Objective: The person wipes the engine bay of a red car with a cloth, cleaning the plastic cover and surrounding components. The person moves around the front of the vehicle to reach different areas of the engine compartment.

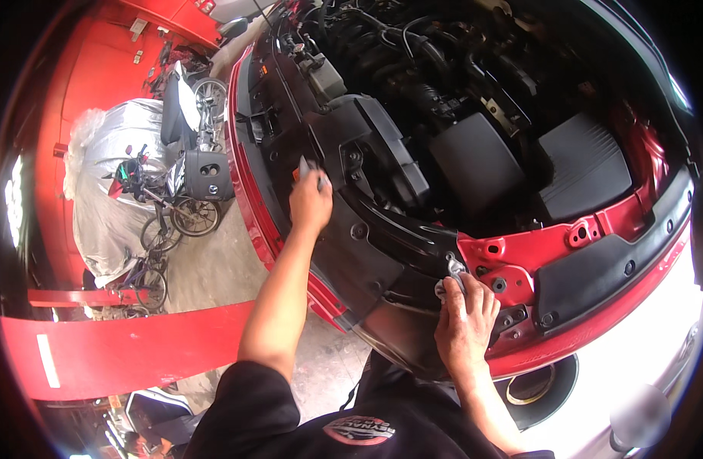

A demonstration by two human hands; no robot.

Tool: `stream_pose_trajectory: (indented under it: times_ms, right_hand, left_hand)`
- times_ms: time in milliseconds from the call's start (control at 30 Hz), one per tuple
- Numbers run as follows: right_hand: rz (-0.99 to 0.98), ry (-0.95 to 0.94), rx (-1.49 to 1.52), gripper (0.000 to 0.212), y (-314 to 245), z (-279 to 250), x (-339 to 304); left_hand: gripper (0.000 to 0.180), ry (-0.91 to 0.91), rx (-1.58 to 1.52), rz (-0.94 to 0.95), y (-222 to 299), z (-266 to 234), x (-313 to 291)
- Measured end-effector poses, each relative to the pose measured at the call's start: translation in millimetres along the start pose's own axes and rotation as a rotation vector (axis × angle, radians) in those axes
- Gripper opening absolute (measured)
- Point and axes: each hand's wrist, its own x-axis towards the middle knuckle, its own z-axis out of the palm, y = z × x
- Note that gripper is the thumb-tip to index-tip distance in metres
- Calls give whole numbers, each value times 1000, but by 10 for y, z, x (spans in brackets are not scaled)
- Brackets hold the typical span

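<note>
My left hand (pixel 311 203) is closed over the black plastic panel (pixel 313 249) along the front of a red car's open engine bay. A small grey and orange object (pixel 302 166) sticks out past its fingers; its kind I cannot make out. On the nearer corner of the car, my right hand (pixel 467 317) pinches a crumpled whitish-grey rag (pixel 447 289). The rag lies at the end of the black panel, by a shiny metal piece and beside the red fender's inner edge (pixel 512 283).
The engine bay holds a black ribbed cover (pixel 584 164), a flat black box (pixel 474 161) and hoses. To the left stand parked motorcycles (pixel 187 176), bicycles (pixel 156 291) and a silver-covered vehicle (pixel 114 199). A red beam (pixel 137 348) crosses the lower left. A tyre (pixel 546 390) shows below the fender.
</note>
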Motion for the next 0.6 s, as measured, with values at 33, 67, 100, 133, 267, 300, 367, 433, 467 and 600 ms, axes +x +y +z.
stream_pose_trajectory:
  times_ms: [33, 67, 100, 133, 267, 300, 367, 433, 467, 600]
  right_hand:
    - [1, 11, -14, 49, -4, -33, 1]
    - [-2, 30, -28, 44, 8, -53, 16]
    - [-3, 48, -46, 39, 24, -69, 20]
    - [-7, 39, -24, 39, 14, -66, 20]
    - [-24, 18, 28, 40, 24, -84, 20]
    - [-27, 2, 30, 40, 32, -84, -16]
    - [-13, -5, 33, 38, 0, -97, -23]
    - [-23, -7, 16, 38, -9, -54, -19]
    - [-27, 6, 19, 37, -11, -40, 18]
    - [15, 21, -27, 38, 8, -35, 3]
  left_hand:
    - [26, -14, -57, 114, 11, -35, -212]
    - [23, -52, -66, 148, 174, -176, -337]
    - [24, -57, -47, 187, 169, -124, -301]
    - [24, -57, -11, 206, 111, -163, -298]
    - [29, 168, 275, 267, -202, 76, 158]
    - [29, 189, 326, 263, -353, 154, 362]
    - [25, 217, 364, 189, -400, 210, 688]
    - [21, 296, 310, 219, -481, 209, 746]
    - [21, 272, 310, 251, -514, 238, 628]
    - [30, 92, 100, 159, 244, 117, -464]
